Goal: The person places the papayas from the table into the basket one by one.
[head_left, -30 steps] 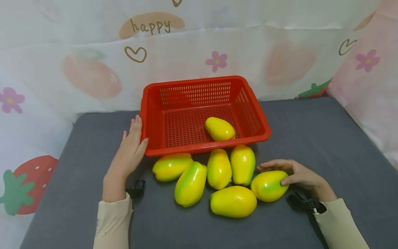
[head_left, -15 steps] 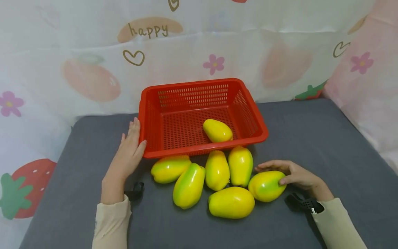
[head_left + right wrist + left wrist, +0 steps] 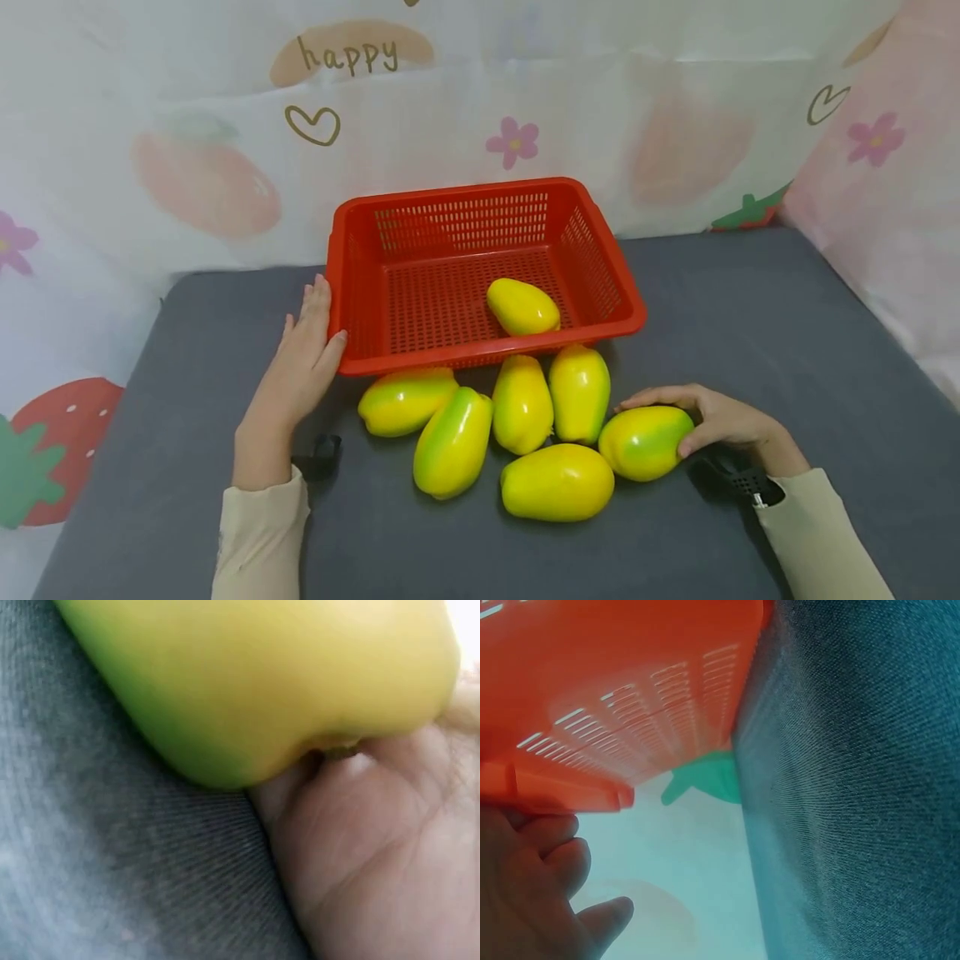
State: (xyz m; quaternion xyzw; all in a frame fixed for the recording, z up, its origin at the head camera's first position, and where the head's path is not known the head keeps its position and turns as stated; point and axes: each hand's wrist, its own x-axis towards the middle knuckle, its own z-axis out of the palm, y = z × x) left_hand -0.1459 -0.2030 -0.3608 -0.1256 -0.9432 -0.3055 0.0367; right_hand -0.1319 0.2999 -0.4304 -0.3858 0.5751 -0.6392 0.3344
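The yellow-green fruit [image 3: 647, 443] lies on the grey bench [image 3: 735, 325], right of the neighbouring fruit [image 3: 558, 482]. The right hand [image 3: 723, 425] curls round its right end, thumb near, fingers far; wrapping deeper should secure that glossy surface. The left hand [image 3: 296, 371], straight-fingered, grasps nothing, resting against the red basket's [image 3: 480, 348] left side; light, even pressure should steady it.

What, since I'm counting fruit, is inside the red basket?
The red basket holds one visible yellow fruit, near the front. The fruit's underside is hidden, and the front rim covers the inner front wall and anything low against it.
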